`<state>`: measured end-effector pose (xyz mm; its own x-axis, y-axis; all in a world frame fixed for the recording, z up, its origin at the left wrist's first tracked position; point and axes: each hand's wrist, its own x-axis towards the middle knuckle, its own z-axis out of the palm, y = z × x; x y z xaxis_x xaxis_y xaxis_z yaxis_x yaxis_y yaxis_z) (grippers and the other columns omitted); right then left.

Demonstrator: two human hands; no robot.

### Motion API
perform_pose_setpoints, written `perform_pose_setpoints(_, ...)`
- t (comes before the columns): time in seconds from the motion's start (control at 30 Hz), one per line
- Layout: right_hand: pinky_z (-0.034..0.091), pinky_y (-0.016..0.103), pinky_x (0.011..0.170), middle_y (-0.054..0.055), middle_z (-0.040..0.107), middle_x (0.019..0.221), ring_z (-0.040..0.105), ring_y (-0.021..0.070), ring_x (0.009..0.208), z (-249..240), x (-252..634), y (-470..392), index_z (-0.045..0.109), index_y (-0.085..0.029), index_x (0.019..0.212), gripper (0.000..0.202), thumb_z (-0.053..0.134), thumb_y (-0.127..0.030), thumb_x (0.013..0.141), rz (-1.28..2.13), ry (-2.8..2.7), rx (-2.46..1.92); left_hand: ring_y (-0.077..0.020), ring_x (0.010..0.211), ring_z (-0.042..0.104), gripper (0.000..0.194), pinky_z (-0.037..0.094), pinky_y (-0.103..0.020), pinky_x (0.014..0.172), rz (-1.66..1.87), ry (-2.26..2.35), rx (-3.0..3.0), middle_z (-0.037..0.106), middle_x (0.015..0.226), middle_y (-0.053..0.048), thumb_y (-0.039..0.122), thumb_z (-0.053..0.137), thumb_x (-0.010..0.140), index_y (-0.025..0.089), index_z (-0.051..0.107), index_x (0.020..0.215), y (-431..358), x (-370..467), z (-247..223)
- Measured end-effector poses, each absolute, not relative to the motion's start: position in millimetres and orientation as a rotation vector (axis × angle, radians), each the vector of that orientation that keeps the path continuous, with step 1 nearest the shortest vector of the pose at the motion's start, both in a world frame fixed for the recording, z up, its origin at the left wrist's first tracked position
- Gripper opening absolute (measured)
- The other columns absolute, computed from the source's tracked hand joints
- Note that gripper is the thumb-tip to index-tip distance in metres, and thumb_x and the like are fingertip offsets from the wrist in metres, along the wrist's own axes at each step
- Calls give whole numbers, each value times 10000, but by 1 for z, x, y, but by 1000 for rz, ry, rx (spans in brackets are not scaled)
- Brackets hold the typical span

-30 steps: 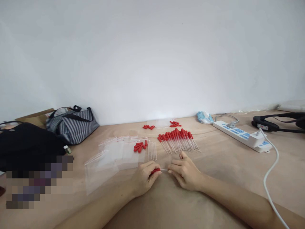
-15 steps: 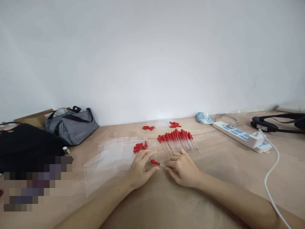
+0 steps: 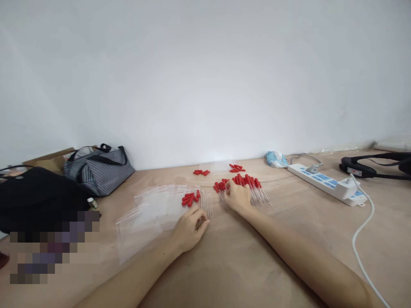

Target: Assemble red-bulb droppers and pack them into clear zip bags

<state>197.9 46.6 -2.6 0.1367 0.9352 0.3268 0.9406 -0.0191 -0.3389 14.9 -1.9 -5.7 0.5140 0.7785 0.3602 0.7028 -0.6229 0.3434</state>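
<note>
My right hand (image 3: pixel 236 197) reaches forward and lies on a row of glass droppers with red rubber caps (image 3: pixel 248 183), fingertips among the caps at the row's left end. Whether a dropper is still in its fingers is hidden. My left hand (image 3: pixel 189 229) rests on the wooden table (image 3: pixel 257 256) with fingers loosely curled and nothing visible in them. Its fingertips sit just at the near ends of several bare glass tubes (image 3: pixel 206 201). A small pile of loose red caps (image 3: pixel 190 198) lies beside those tubes, on clear plastic bags (image 3: pixel 150 210).
More red caps (image 3: pixel 201 172) and another small group of caps (image 3: pixel 236 167) lie near the wall. A white power strip (image 3: pixel 324 181) with a white cable (image 3: pixel 361 233) is at the right, a black headset (image 3: pixel 369 167) beyond. A striped bag (image 3: pixel 96 167) and a black bag (image 3: pixel 35 192) stand left.
My left hand let go of the red-capped dropper and settled near the bare tubes. My right hand carried the dropper forward to the row of capped droppers.
</note>
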Motion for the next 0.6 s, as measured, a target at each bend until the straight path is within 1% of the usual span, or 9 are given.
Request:
perform_pose_setpoints(0.1, 211, 327, 712, 64, 655, 737, 586, 208, 744, -6, 197, 48, 542, -174, 903, 203, 416, -258, 767, -21, -1803, -2003, -149, 637, 509, 129, 412, -249, 572, 704, 1281, 2597, 500, 700, -16, 218, 454, 781, 172, 522, 683, -1, 15, -5)
perform_pose_setpoints(0.27, 216, 335, 721, 84, 657, 754, 589, 225, 760, -7, 198, 48, 546, -148, 883, 231, 427, -306, 764, -24, -1799, -2022, -141, 621, 513, 141, 412, -252, 583, 715, 1269, 2593, 514, 701, -17, 221, 453, 787, 170, 538, 687, -1, 15, -6)
perform_pose_setpoints(0.37, 220, 339, 727, 89, 658, 752, 590, 229, 762, -6, 197, 46, 548, -138, 888, 270, 444, -352, 760, -17, -1781, -2023, -147, 639, 521, 149, 415, -262, 609, 764, 1251, 2612, 523, 695, -18, 230, 452, 791, 171, 541, 687, -2, 15, -7)
perform_pose_setpoints(0.43, 219, 338, 739, 76, 661, 750, 591, 216, 755, -4, 196, 44, 555, -150, 883, 266, 439, -361, 769, -16, -1783, -1993, -156, 668, 522, 159, 418, -272, 642, 836, 1287, 2623, 530, 684, -17, 242, 451, 794, 173, 537, 679, 1, 13, -5)
perform_pose_setpoints(0.53, 213, 346, 764, 55, 665, 742, 591, 194, 745, 0, 189, 38, 595, -187, 785, 248, 416, -358, 787, 1, -1856, -1917, -165, 722, 527, 152, 414, -274, 695, 893, 1536, 2566, 555, 693, -15, 246, 461, 782, 179, 543, 672, 14, 8, 7)
perform_pose_setpoints(0.6, 214, 355, 772, 63, 667, 743, 590, 197, 752, 4, 182, 35, 619, -194, 709, 284, 411, -372, 786, 29, -1929, -1891, -175, 777, 531, 148, 405, -279, 729, 799, 1832, 2462, 580, 737, -18, 259, 477, 764, 190, 569, 671, 30, 4, 17)
